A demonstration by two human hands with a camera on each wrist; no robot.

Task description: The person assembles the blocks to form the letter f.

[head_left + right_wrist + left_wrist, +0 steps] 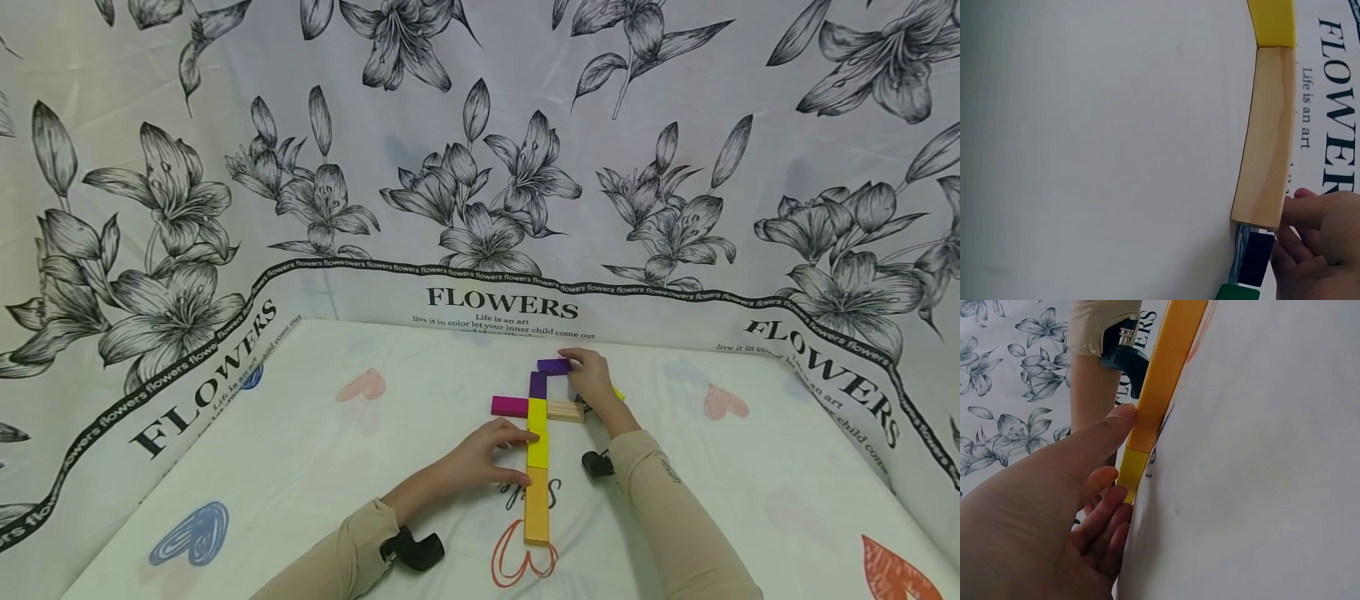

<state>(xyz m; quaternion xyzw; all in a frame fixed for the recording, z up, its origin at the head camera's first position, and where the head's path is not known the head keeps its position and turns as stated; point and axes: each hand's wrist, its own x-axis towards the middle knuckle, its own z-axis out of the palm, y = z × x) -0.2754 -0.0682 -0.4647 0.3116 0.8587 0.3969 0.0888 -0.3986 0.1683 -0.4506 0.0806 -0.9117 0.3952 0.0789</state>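
Note:
Wooden blocks lie in a cross-like row on the cloth. An orange block [537, 510] is nearest, then two yellow blocks [537, 450], a magenta block [510, 407] on the left and a plain wood block [566, 411] on the right. Beyond them stands one purple block [537, 385], with another purple block [553, 367] crosswise at the far end. My right hand [596, 385] pinches that far block's right end; the right wrist view hides this grip. My left hand [476, 457] has its thumb at the orange block's left side and its fingertips touching the yellow one.
Past the plain wood block are a dark block [1255, 259] and a green block [1238, 292], partly seen. A bit of yellow [618, 393] shows behind my right wrist. The cloth-covered table [300, 433] meets a flower-printed backdrop [495, 300] at the back.

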